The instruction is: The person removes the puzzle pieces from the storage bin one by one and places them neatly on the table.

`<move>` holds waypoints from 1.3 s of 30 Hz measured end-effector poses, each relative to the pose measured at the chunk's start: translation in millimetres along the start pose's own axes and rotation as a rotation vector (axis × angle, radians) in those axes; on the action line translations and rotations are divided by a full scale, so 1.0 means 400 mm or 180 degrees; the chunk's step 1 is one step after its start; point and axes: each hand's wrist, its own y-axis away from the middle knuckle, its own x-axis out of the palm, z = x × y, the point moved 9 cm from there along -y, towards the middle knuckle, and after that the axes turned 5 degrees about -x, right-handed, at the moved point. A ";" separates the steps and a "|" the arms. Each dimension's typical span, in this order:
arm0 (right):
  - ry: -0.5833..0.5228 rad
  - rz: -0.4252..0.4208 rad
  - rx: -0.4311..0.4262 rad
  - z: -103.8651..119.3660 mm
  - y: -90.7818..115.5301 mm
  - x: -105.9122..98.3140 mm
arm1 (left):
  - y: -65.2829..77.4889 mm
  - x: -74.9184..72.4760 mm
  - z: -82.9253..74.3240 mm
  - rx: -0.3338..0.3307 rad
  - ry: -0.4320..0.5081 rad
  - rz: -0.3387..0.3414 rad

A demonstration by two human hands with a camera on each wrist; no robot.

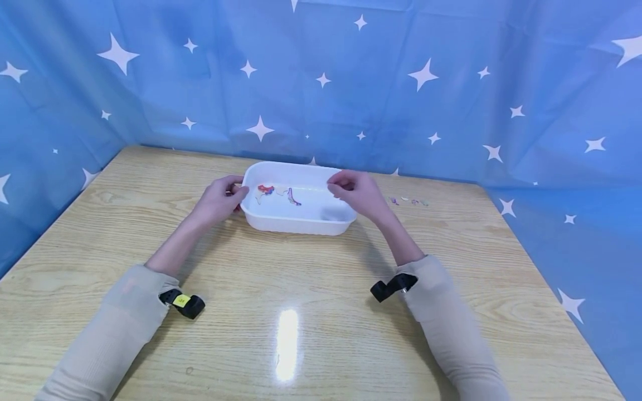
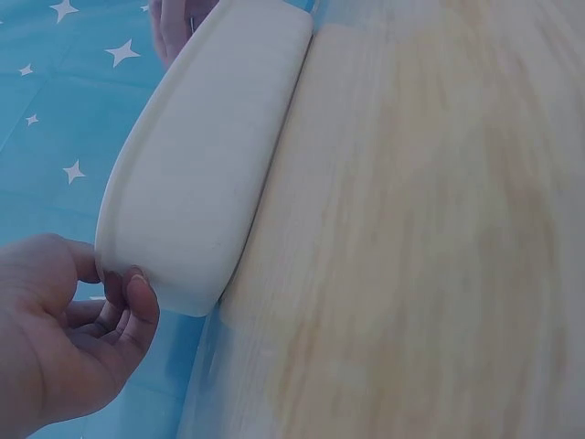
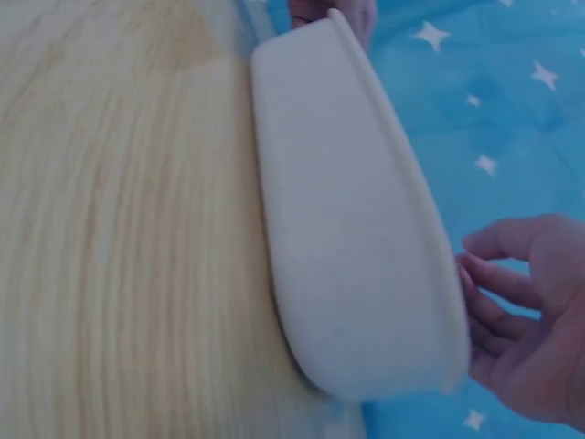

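Note:
A white plastic basin [image 1: 301, 225] with rounded corners stands on the wooden table. My left hand [image 1: 220, 197] grips its left end, thumb over the rim and fingers curled below it, as the left wrist view also shows. Over the right end of the basin is my right hand [image 1: 358, 192], its thumb and forefinger tips close together with nothing visible between them. In the right wrist view, this hand [image 3: 539, 315] has loosely bent fingers right at the rim. Inside the basin lie a red-and-blue flat piece [image 1: 266, 190], a purple-edged curved piece [image 1: 293, 197] and pale pieces [image 1: 282, 191].
Several tiny colourful pieces [image 1: 414, 201] lie in a row on the wooden table [image 1: 241, 289], right of the basin. A blue curtain [image 1: 321, 106] with white stars hangs behind the table and at its sides. Black camera mounts [image 1: 183, 303] sit on both wrists.

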 end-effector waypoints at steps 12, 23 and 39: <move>0.0390 0.0410 0.0089 -0.004 -0.079 0.144 | -0.001 0.001 0.002 0.0000 0.0018 -0.0002; 0.0715 0.0710 0.0598 -0.034 -0.107 0.204 | -0.001 0.001 0.005 -0.0008 -0.0036 -0.0021; 0.0938 0.0925 0.0609 -0.041 -0.102 0.219 | 0.000 0.000 0.001 0.0015 0.0022 -0.0013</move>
